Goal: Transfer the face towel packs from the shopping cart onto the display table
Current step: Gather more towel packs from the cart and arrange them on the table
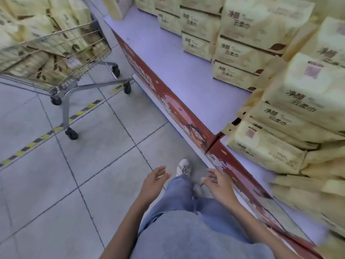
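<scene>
Both hands are empty: the left hand (pixel 155 181) and the right hand (pixel 217 184) hang low in front of the person's legs, fingers loosely spread, holding nothing. The face towel packs (pixel 61 17) to be moved sit heaped in the shopping cart (pixel 61 31) at upper left, well apart from the hands and piled above its rim.

That heap is the first risk — pulling one pack from the middle could drag its neighbours over the wire wall onto the floor. The cart also stands on wheels (pixel 127 87), so a hard tug may roll it.

On the tabletop (pixel 177 58), the near pile (pixel 291 101) at the right looks uneven, with packs tilted and lying close to the edge. A pack set on top, or a passing elbow, might tip it. The straight stacks (pixel 248 34) further back look steadier.

Between person and cart the tiled floor carries a striped tape line (pixel 46 135). The cart's front wheel stands just beside the table's red skirt (pixel 168 94).
</scene>
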Demonstrator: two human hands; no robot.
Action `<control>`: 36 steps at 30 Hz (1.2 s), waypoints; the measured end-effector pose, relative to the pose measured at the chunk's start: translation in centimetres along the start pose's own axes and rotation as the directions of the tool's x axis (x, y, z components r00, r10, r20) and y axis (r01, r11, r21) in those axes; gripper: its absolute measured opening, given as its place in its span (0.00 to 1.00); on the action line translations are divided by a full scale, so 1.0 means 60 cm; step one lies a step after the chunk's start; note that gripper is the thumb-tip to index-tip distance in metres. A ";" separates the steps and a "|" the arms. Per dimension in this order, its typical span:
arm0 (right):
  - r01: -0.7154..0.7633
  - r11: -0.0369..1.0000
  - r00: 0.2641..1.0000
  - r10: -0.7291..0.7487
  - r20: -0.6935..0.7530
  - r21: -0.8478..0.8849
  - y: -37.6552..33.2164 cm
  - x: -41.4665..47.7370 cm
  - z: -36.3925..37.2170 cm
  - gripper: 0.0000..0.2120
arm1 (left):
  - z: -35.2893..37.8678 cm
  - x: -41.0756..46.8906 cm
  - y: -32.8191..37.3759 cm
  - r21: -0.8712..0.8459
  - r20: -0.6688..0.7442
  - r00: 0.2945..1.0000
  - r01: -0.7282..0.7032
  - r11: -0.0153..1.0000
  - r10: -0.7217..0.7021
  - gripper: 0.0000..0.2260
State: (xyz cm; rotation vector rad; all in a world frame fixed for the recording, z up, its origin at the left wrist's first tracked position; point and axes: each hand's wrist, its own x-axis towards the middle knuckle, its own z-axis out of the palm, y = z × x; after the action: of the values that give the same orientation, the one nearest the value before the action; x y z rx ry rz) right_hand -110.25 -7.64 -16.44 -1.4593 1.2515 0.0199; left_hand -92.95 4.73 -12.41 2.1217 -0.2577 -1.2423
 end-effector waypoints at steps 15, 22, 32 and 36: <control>0.331 0.920 0.882 -0.222 0.416 -0.210 -0.233 0.082 0.199 0.19 | -0.166 -0.041 -0.123 -0.502 -0.346 0.898 0.066 0.862 -0.271 0.15; 0.354 0.905 0.864 -0.219 0.454 -0.237 -0.355 0.145 0.305 0.19 | -0.307 0.042 -0.095 -0.555 -0.353 0.900 0.016 0.831 -0.254 0.16; 0.297 0.924 0.895 -0.182 0.406 -0.239 -0.457 0.232 0.384 0.17 | -0.500 0.190 -0.004 -0.490 -0.350 0.928 -0.068 0.869 -0.125 0.16; 0.277 0.928 0.901 -0.161 0.402 -0.249 -0.499 0.296 0.415 0.16 | -0.561 0.262 0.032 -0.500 -0.344 0.933 -0.087 0.862 -0.106 0.18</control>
State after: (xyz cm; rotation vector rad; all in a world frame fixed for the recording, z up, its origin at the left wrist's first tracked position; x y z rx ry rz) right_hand -67.47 -8.02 -15.00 -1.7573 0.7841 0.3365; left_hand -56.25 10.64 -11.03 1.8276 0.2277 -0.7817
